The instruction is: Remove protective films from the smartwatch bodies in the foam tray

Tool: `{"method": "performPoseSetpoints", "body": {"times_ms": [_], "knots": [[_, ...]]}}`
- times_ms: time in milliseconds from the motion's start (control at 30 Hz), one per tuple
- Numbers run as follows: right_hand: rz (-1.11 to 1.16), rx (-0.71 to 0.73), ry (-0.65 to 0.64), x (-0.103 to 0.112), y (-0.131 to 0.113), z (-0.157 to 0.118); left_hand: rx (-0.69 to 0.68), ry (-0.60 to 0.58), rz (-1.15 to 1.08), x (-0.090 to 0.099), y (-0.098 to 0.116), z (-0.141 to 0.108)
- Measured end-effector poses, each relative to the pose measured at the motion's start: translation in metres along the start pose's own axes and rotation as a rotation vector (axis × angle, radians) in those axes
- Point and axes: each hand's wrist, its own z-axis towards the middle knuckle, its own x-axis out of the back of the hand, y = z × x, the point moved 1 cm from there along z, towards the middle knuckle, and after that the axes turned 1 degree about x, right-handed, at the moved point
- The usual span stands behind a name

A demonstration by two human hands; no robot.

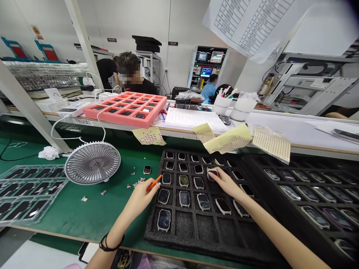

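Observation:
My left hand is closed around a slim orange stick-like tool, just left of a black foam tray. The tool's exact kind is unclear. Over the tray's back half, my right hand has its fingers closed on the edge of a smartwatch at its pocket. Several other smartwatches with pale frames lie face up in the tray's pockets, among them one watch at the front left. A single small watch rests on the green bench beyond my left hand, near small scraps.
A round fan stands on the left, beside a clear tray of dark screens. Another black tray of watches is at right. Yellow sticker sheets hang from the shelf, which bears a pink foam tray. People sit and stand behind.

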Motion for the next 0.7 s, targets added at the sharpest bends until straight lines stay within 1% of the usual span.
{"method": "performPoseSetpoints", "body": {"times_ms": [67,200,300,400,433,467,500,567,600,633,700], "knots": [[-0.021,0.048,-0.008,-0.010,-0.006,0.006,0.006,-0.015,-0.008,-0.001,0.002,0.000],[-0.022,0.026,-0.094,-0.032,-0.008,0.017,0.017,-0.016,-0.016,0.000,-0.001,-0.001],[0.003,0.016,-0.130,-0.034,-0.008,0.022,0.017,-0.027,-0.060,0.001,-0.002,-0.001],[0.046,0.041,-0.125,-0.029,-0.021,0.020,0.021,-0.071,-0.171,-0.001,0.007,-0.001],[0.103,0.054,-0.137,-0.028,-0.030,0.017,0.022,-0.106,-0.231,-0.003,0.011,-0.001],[0.213,0.068,-0.164,-0.029,-0.040,0.013,0.020,-0.154,-0.297,-0.007,0.017,-0.001],[0.368,0.064,-0.219,-0.031,-0.052,0.008,0.018,-0.210,-0.364,-0.011,0.024,-0.002],[0.710,-0.002,-0.342,-0.040,-0.077,-0.002,0.012,-0.315,-0.474,-0.019,0.037,-0.004],[0.840,-0.047,-0.391,-0.045,-0.088,-0.007,0.007,-0.350,-0.512,-0.023,0.044,-0.005],[0.941,-0.087,-0.417,-0.051,-0.097,-0.012,0.002,-0.370,-0.536,-0.027,0.050,-0.006],[1.073,-0.144,-0.437,-0.060,-0.109,-0.017,-0.007,-0.379,-0.558,-0.032,0.059,-0.007]]}}
